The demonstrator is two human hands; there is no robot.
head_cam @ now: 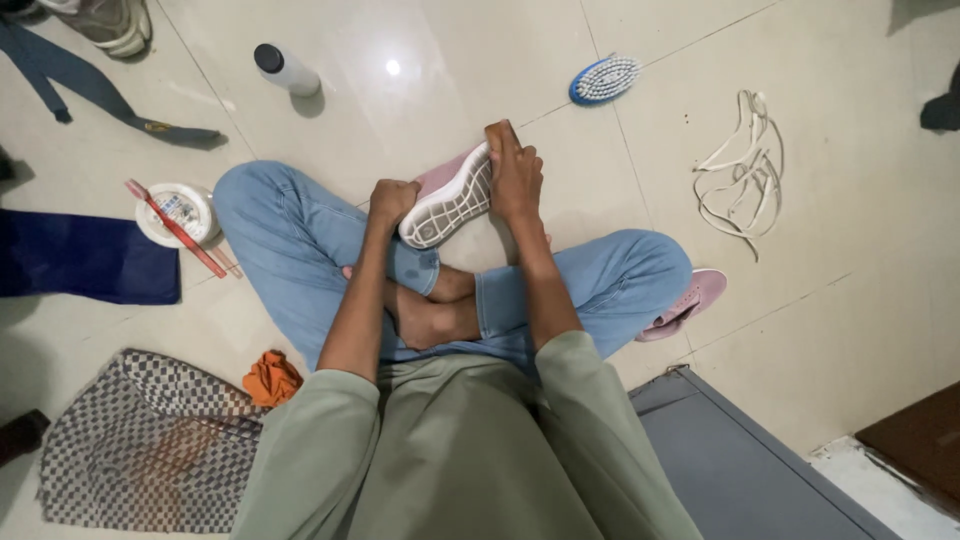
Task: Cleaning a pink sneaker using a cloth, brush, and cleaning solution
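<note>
Cross-legged on the tiled floor (860, 300), a person holds a pink mesh shoe with white grid sole (448, 198) over the lap, sole up: right hand (514, 172) grips its far end, left hand (392, 200) fisted against its near end.

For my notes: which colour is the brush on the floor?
The brush is blue with white bristles, in the head view.

Tiled floor (430, 60): brush (605, 79), laces (742, 172), bottle (285, 69).

Lighting: even, moderately bright indoor; overhead lamp glare on glossy floor (392, 67), upper centre. Shadows soft. Focus sharp; corners dim, slightly stretched.
</note>
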